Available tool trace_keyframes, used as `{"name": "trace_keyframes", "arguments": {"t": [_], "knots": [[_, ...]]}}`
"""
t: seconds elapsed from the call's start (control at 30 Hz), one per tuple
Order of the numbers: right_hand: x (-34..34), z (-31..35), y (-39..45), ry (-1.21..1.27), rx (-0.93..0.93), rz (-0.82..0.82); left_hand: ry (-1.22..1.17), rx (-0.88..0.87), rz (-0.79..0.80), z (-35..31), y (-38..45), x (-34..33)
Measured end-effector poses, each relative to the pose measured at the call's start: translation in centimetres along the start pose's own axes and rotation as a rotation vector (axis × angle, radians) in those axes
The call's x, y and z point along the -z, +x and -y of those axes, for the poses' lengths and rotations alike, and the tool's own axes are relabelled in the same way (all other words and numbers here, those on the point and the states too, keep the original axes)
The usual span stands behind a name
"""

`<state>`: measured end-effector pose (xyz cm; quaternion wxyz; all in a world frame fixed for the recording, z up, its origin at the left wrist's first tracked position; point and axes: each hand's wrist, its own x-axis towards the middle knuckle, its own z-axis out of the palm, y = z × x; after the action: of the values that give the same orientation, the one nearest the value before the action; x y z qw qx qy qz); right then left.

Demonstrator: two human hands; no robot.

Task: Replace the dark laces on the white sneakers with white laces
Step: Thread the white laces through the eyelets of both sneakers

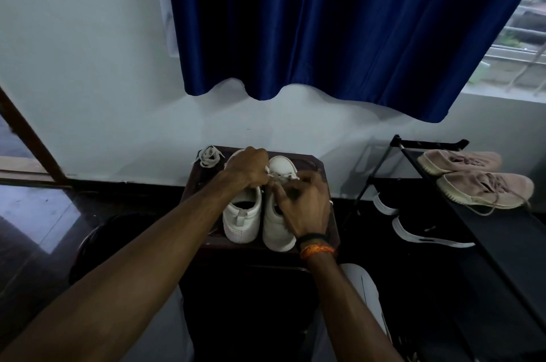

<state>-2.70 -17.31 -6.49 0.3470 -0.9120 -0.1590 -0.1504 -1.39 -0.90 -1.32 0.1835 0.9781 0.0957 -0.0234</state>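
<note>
Worktop (317,168): small, dark, glossy, with clipped far corners, set against a pale painted wall (88,81). A deep blue satin curtain (325,21) hangs above it in soft folds with a scalloped hem.

White sneakers: two, side by side, heels toward you at the near edge. Left sneaker (240,218), smooth upper, textured heel with a pull tab. Right sneaker (276,225), rounded matte toe pointing to the far edge.

White lace (277,178): flat woven, crossing the right sneaker's eyelets. Your left hand (249,168) pinches it, fingers curled; your right hand (304,205) grips it too, fingers bent over the tongue.

Spare lace (208,156): pale, loosely coiled at the far left corner.

Right wrist: black and orange bands (317,245).

Rack (472,214): black shelving to your right, carrying dusty pink knit sneakers (472,175); black shoes (425,231) with white soles sit lower.
</note>
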Motion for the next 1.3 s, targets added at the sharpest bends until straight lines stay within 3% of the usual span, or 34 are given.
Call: {"name": "trace_keyframes", "arguments": {"t": [0.17, 0.43, 0.57, 0.7, 0.83, 0.97, 1.1, 1.3], "knots": [[-0.3, 1.0, 0.0, 0.034, -0.101, -0.025, -0.110, -0.037, 0.041, 0.5, 0.1, 0.7], [-0.4, 0.9, 0.3, 0.036, -0.122, 0.028, -0.126, 0.022, -0.055, 0.9, -0.5, 1.5], [0.7, 0.1, 0.2, 0.279, -0.239, 0.035, -0.117, 0.035, -0.041, 1.2, -0.8, 1.8], [1.2, -0.5, 0.0, 0.428, -0.362, -0.061, -0.076, 0.067, -0.085, 0.9, -1.0, 1.7], [1.5, -0.7, 0.0, 0.317, -0.308, -0.057, 0.015, 0.084, -0.053, -0.6, -1.5, 1.0], [1.8, -0.7, 0.0, 0.247, -0.231, -0.053, -0.120, 0.087, -0.061, -0.5, -1.6, 0.7], [2.1, -0.7, 0.1, 0.253, -0.282, -0.037, -0.253, 0.117, -0.079, 0.5, -1.7, 1.4], [1.4, -2.5, 0.1, 0.551, -0.391, -0.006, -0.373, 0.108, -0.095, 1.5, -1.7, 1.1]]}}
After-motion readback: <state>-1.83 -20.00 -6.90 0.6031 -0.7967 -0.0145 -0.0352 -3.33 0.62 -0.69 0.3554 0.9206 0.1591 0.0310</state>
